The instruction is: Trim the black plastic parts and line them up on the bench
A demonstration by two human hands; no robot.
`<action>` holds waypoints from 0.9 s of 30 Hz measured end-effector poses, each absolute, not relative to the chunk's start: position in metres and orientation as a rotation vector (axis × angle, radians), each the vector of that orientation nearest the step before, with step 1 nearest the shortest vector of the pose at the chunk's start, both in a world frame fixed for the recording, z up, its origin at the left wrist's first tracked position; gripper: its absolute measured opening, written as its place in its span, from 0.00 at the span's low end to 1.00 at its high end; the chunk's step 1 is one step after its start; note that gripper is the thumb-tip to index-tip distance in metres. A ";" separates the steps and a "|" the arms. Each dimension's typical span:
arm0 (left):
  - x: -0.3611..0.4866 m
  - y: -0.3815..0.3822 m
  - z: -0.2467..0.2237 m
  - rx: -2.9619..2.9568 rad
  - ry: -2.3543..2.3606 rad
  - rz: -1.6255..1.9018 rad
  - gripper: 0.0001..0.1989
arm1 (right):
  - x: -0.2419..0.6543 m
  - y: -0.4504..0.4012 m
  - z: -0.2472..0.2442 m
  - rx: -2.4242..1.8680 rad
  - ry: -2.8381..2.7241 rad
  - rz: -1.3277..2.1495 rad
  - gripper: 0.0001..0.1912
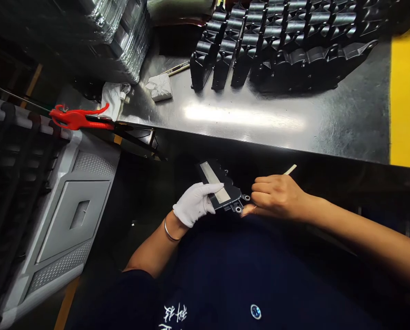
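Note:
In a white glove, my left hand [194, 205] is closed on a black plastic part [232, 191], its thumb lying over a flat silver strip [210, 174] on the part's face. Two small eyelets with metal rings stick out at the part's right end. My bare right hand [276, 197] is curled right beside those eyelets, fingers wrapped round a thin tool with a pale handle [290, 169]. Only the handle's end shows above the fist; the tool's working end is hidden, so its exact kind is unclear.
A metal bench [276, 133] runs ahead, bearing rows of black ribbed parts [246, 41], a white block [159, 87] and a white cloth [111, 98]. At left are a red air gun [77, 118], a grey plastic crate [76, 215] and a film-wrapped stack [122, 46].

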State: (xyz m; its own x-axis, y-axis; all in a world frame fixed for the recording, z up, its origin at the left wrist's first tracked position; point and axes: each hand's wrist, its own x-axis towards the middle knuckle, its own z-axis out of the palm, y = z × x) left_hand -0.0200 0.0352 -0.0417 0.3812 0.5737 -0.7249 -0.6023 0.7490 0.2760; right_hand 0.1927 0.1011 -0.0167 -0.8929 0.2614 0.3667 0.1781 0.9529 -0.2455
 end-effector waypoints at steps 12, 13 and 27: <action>-0.030 0.028 -0.029 0.612 1.150 0.873 0.17 | 0.182 0.098 -0.014 -0.660 -2.341 0.644 0.24; -0.029 0.027 -0.027 0.791 1.280 0.970 0.14 | 0.178 0.096 -0.015 -0.730 -2.293 0.638 0.24; -0.027 0.029 -0.024 1.070 1.386 0.723 0.21 | 0.181 0.088 -0.018 -0.792 -2.191 1.109 0.08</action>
